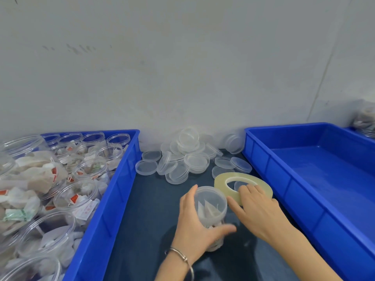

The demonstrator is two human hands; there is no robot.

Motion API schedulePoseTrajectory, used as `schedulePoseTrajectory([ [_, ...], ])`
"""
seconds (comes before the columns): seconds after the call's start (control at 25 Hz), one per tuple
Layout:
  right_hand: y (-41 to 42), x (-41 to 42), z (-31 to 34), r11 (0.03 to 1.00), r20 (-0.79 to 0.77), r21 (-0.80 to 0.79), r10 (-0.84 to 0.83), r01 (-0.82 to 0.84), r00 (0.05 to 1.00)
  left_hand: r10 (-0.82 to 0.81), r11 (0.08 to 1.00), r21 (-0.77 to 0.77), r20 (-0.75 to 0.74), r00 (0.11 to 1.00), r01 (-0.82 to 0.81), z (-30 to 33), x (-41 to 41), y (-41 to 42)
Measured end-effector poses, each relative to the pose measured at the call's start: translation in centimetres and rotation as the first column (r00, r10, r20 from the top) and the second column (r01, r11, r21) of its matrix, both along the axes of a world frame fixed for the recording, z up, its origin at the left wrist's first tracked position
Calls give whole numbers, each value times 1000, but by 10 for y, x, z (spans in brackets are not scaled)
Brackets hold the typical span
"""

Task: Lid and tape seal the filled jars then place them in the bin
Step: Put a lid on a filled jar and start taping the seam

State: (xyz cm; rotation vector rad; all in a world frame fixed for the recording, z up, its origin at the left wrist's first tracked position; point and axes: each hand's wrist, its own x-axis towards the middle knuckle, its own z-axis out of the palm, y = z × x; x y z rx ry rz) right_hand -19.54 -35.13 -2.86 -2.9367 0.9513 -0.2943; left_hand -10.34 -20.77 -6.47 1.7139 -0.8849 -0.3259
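Left hand (194,224) gripped the lidded jar (211,207), fingers curled round it; right hand (255,207) rested on the tape roll (225,182), fingers nearly straight.

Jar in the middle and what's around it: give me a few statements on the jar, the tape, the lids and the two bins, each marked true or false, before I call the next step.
1. The left hand grips the jar standing on the table. True.
2. The jar has no lid on it yet. False: a clear lid already sits on top.
3. The right hand rests on the tape roll. True.
4. The right blue bin is full of sealed jars. False: no jars show inside it.
5. The loose lids lie piled between the two bins. True.
6. The jars in the left blue bin have lids on. False: those with visible tops are open.
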Motion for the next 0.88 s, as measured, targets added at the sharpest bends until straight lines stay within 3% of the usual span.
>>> schedulePoseTrajectory([
  [0.08,3,-4,-1,999,5,-45,30,-30,1000,127,990,-63,-12,992,-128,-3,-1,-4],
  [0.16,-4,-12,0,989,-12,-106,98,-99,995,130,991,-37,7,992,-129,-2,9,-2],
  [0.36,-30,-29,10,970,-41,-107,216,-220,975,-21,999,46,23,1000,20,5,40,11],
  [0.88,-30,6,-12,982,45,-153,122,-114,991,-359,913,215,24,933,346,19,64,8],
])
